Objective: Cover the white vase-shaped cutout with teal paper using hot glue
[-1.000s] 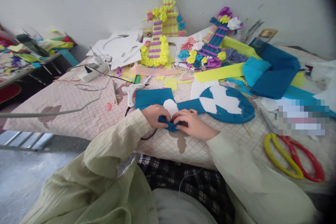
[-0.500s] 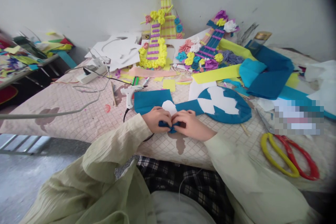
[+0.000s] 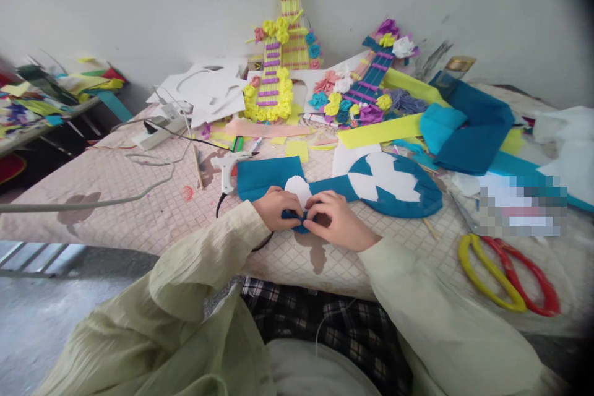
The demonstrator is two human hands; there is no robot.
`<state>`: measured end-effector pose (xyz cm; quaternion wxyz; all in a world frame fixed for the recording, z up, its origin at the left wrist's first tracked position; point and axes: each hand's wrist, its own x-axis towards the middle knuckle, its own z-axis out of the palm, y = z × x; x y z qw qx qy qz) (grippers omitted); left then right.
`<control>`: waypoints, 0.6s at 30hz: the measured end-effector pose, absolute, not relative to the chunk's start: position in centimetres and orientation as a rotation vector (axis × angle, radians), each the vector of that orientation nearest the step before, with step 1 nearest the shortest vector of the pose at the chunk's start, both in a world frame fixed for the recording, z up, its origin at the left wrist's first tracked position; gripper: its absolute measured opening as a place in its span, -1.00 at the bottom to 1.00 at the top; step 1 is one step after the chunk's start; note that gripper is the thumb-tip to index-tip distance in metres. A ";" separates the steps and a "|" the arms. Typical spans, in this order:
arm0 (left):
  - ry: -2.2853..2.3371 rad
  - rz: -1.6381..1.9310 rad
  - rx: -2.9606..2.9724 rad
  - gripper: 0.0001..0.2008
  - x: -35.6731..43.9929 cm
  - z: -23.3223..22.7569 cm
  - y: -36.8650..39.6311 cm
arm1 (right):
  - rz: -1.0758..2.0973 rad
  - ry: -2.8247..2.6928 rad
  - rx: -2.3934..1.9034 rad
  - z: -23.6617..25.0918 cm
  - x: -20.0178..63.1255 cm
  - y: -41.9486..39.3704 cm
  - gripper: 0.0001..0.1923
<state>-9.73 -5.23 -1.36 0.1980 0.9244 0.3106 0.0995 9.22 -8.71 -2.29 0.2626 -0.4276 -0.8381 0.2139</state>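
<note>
My left hand (image 3: 276,206) and my right hand (image 3: 335,218) meet at the table's front edge, both pinching a small rolled piece of dark blue felt (image 3: 296,217) between the fingertips. Most of that piece is hidden by my fingers. Just behind my hands lies a blue and white guitar-shaped felt cutout (image 3: 371,184), with a small white patch (image 3: 298,187) at its narrow end. A white glue gun (image 3: 227,166) lies a short way to the left of my left hand.
Two decorated foam guitars (image 3: 278,68) lean on the wall amid paper flowers. Blue felt sheets (image 3: 468,130) are piled at right. Yellow and red scissors (image 3: 505,272) lie near the front right edge. A power strip (image 3: 158,130) and cables run at left.
My fingers have closed tighter on the blue felt piece, so less of it shows. The view has shifted slightly; nothing else on the table has moved.
</note>
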 end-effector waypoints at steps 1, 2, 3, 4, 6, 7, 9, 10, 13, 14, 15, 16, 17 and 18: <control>0.871 0.273 2.590 -0.91 -9.7 -1.5 -5.2 | 0.568 -2.274 -1.155 -2.4 9.2 -8.7 -0.84; 0.873 0.267 2.594 -0.91 -9.7 -1.6 -5.1 | 0.559 -2.275 -1.158 -2.6 9.1 -8.8 -0.82; 0.874 0.256 2.599 -0.91 -9.6 -1.7 -4.9 | 0.552 -2.270 -1.165 -2.8 9.1 -8.7 -0.80; 0.875 0.240 2.606 -0.90 -9.6 -1.7 -4.8 | 0.548 -2.263 -1.174 -3.0 9.0 -8.7 -0.80; 0.877 0.195 2.626 -0.88 -9.5 -1.7 -4.5 | 0.546 -2.251 -1.189 -3.3 9.0 -8.5 -0.82; 0.871 0.170 2.642 -0.86 -9.5 -1.6 -4.4 | 0.549 -2.251 -1.190 -3.4 9.0 -8.5 -0.84; 0.850 0.117 2.690 -0.83 -9.6 -1.1 -4.4 | 0.558 -2.256 -1.189 -3.4 9.0 -8.3 -0.86; 0.845 0.085 2.719 -0.81 -9.8 -0.8 -4.4 | 0.558 -2.257 -1.190 -3.4 9.0 -8.3 -0.86; 0.871 -0.032 2.789 -0.78 -10.9 0.4 -4.7 | 0.560 -2.264 -1.196 -3.4 9.1 -8.3 -0.86; 0.888 -0.056 2.805 -0.78 -11.4 0.8 -4.8 | 0.562 -2.267 -1.196 -3.3 9.1 -8.3 -0.86; 0.900 -0.065 2.822 -0.78 -12.1 1.3 -4.9 | 0.565 -2.271 -1.194 -3.3 9.1 -8.3 -0.85; 0.904 -0.059 2.841 -0.79 -12.7 1.7 -5.0 | 0.569 -2.275 -1.192 -3.3 9.1 -8.3 -0.85; 0.906 -0.039 2.862 -0.81 -13.3 2.2 -5.1 | 0.573 -2.278 -1.189 -3.4 9.2 -8.3 -0.84; 0.903 -0.012 2.885 -0.84 -13.9 2.6 -5.1 | 0.576 -2.279 -1.188 -3.4 9.2 -8.3 -0.84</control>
